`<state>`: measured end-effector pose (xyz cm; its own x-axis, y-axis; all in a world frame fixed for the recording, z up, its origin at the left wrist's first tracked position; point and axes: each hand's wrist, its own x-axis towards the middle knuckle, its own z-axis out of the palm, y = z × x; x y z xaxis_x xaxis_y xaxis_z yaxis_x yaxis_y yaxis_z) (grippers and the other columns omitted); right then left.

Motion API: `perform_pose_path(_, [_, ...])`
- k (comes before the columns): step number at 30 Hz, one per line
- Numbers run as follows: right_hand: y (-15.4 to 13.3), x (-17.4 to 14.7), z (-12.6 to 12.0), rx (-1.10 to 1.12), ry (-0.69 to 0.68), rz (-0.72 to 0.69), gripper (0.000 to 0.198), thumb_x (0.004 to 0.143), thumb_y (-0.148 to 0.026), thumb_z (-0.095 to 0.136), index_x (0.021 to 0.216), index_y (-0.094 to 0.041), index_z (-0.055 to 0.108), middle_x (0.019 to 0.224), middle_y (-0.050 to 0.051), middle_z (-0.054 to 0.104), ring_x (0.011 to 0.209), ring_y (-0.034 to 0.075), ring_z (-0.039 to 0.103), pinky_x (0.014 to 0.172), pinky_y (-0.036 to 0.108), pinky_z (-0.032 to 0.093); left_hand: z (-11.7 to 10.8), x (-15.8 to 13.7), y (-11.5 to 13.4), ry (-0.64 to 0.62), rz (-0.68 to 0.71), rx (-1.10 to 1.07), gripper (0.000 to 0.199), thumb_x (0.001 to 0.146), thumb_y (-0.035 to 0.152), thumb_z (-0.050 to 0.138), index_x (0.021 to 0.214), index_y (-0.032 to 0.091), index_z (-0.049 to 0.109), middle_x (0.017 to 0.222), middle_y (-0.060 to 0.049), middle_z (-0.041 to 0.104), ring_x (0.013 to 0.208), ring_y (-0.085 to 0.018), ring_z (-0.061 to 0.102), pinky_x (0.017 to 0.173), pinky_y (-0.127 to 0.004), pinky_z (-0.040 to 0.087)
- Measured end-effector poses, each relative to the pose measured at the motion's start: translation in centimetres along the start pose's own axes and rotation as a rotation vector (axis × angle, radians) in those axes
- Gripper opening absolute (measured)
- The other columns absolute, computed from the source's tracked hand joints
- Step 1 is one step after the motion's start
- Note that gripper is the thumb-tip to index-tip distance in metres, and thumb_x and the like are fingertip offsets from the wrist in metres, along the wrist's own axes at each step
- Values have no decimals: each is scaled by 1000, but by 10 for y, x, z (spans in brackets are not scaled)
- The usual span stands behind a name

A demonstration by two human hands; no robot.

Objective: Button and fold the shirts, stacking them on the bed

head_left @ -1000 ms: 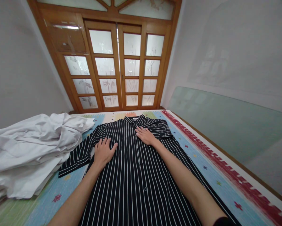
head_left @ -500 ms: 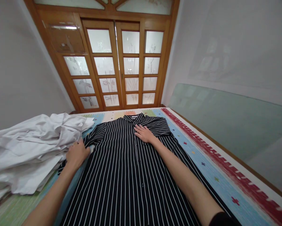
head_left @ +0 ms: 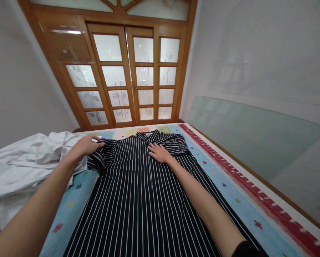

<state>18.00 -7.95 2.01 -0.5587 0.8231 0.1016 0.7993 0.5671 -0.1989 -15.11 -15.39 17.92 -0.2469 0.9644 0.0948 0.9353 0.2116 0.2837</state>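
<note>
A black shirt with white stripes (head_left: 133,192) lies spread front up, its collar at the far end and a button showing on the front. My left hand (head_left: 88,144) is closed on the shirt's left-side sleeve (head_left: 98,160), which is bunched and folded below the fingers. Flat on the upper chest, just below the collar, rests my right hand (head_left: 160,153) with its fingers spread. The sleeve on the right side (head_left: 176,142) lies folded across the shirt's chest.
White crumpled cloth (head_left: 42,153) is heaped at the left, partly behind my left forearm. Beneath everything is a patterned blue cover (head_left: 79,200) with a red border. Wooden glazed doors (head_left: 130,71) stand beyond, and a pale green panel (head_left: 245,132) is at the right wall.
My left hand has moved up and away from me with the sleeve, which now lies bunched nearer the shoulder. The white cloth has shifted left. My right hand stays on the chest.
</note>
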Motion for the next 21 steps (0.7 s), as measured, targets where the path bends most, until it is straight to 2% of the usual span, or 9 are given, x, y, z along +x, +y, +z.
perform_pose_path(2, [2, 0, 2, 24, 8, 3, 62, 102, -52, 15, 153, -22, 33, 163, 5, 18, 150, 27, 17, 120, 48, 13, 5, 2, 27, 40, -1, -226, 38, 74, 32, 70, 106, 13, 66, 92, -6, 75, 84, -21, 70, 77, -28, 52])
perform_pose_path(5, [8, 1, 5, 62, 36, 2, 61, 104, -44, 7, 153, -21, 33, 162, 6, 21, 150, 25, 19, 119, 48, 16, 29, 4, 65, 98, 63, -451, 52, 77, 36, 66, 124, 13, 58, 100, -10, 74, 87, -22, 71, 80, -31, 52])
perform_pose_path(6, [10, 2, 7, 71, 47, -1, 60, 104, -40, 5, 153, -22, 34, 162, 6, 22, 149, 25, 19, 119, 48, 17, 40, 5, 74, 114, 94, -488, 55, 80, 37, 63, 129, 13, 54, 102, -10, 74, 90, -22, 71, 84, -33, 52])
perform_pose_path(9, [17, 4, 11, 124, 91, 11, 59, 104, -32, 3, 153, -23, 35, 158, 6, 33, 148, 22, 24, 118, 47, 22, 74, 8, 88, 30, 191, -485, 59, 90, 43, 50, 140, 13, 43, 107, -12, 74, 102, -24, 69, 95, -36, 48])
perform_pose_path(11, [20, 6, 12, 191, 128, 35, 60, 104, -33, 3, 152, -21, 36, 149, 7, 48, 145, 21, 31, 117, 45, 24, 97, 7, 86, -24, 231, -382, 55, 92, 41, 46, 139, 12, 45, 115, -13, 73, 112, -25, 65, 100, -36, 45])
perform_pose_path(13, [22, 8, 11, 261, 160, 45, 61, 104, -40, 7, 146, -21, 47, 142, 7, 56, 141, 21, 39, 116, 42, 28, 117, 5, 75, -30, 247, -231, 52, 92, 36, 46, 136, 9, 49, 126, -16, 67, 121, -26, 60, 105, -36, 41])
perform_pose_path(16, [22, 9, 8, 338, 219, 45, 56, 101, -53, 28, 123, -20, 69, 140, 8, 58, 132, 23, 48, 111, 38, 34, 142, -1, 53, -20, 244, -42, 54, 94, 37, 40, 136, 5, 50, 139, -20, 57, 132, -29, 51, 109, -38, 37])
perform_pose_path(18, [20, 10, 7, 362, 266, 80, 50, 97, -55, 42, 109, -20, 75, 134, 10, 61, 124, 24, 54, 108, 38, 37, 154, -5, 40, -26, 213, 42, 56, 96, 40, 35, 137, 5, 50, 145, -20, 51, 138, -31, 43, 112, -42, 34])
perform_pose_path(21, [15, 12, 5, 343, 293, 176, 39, 93, -50, 53, 97, -21, 78, 121, 11, 66, 117, 25, 55, 104, 40, 37, 163, -7, 27, -43, 207, 106, 60, 97, 43, 30, 141, 6, 47, 153, -18, 40, 144, -33, 32, 116, -47, 27])
